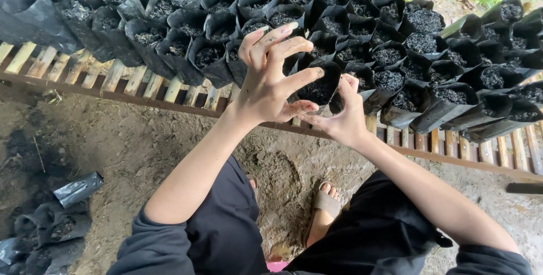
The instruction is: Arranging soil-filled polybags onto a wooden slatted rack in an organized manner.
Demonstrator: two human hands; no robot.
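You had one view only, from the camera on your head, tilted steeply down and a little forward. It sat close above your left hand (271, 77) and right hand (339, 114), both near the frame's middle. Beyond the hands it took in the slatted bench (141, 83); below them, your knees and sandalled foot (327, 202) on the dirt ground (141, 145).
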